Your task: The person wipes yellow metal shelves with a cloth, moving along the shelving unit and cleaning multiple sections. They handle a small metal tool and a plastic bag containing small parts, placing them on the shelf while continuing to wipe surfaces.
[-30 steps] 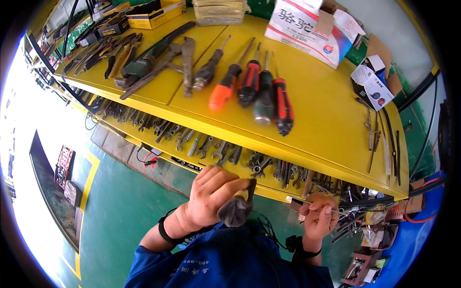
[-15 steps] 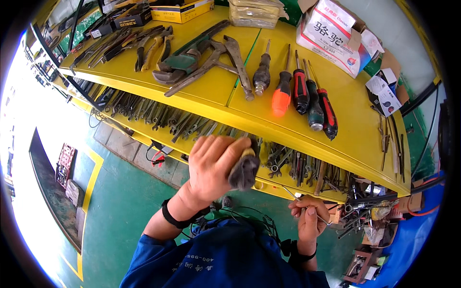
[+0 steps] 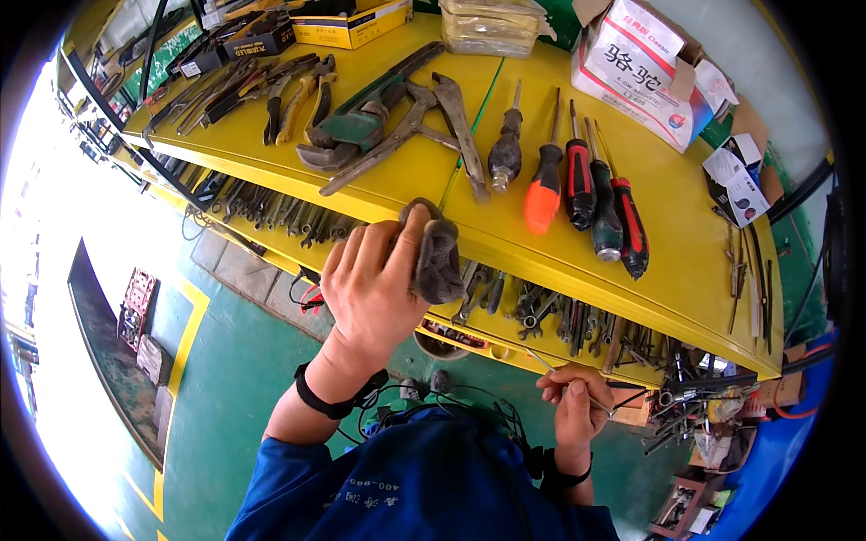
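Grey cloth (image 3: 439,261) is clasped in the left hand (image 3: 374,284), the index finger laid against it, at the front edge of the yellow worktop (image 3: 704,270); whether it touches that edge, I cannot tell. Lower and to the right, in front of the same edge, the right hand (image 3: 577,397) pinches a slim metal rod (image 3: 539,360) between thumb and fingers. The rod's long axis slants from upper left to lower right, its longer free end pointing up and left toward the worktop's edge. The cloth lies up and left of that end, well apart. Of the two hands, the left is nearer the orange-handled screwdriver (image 3: 543,194), whose handle points toward the front edge. Wrenches (image 3: 532,311) lie on the level below.
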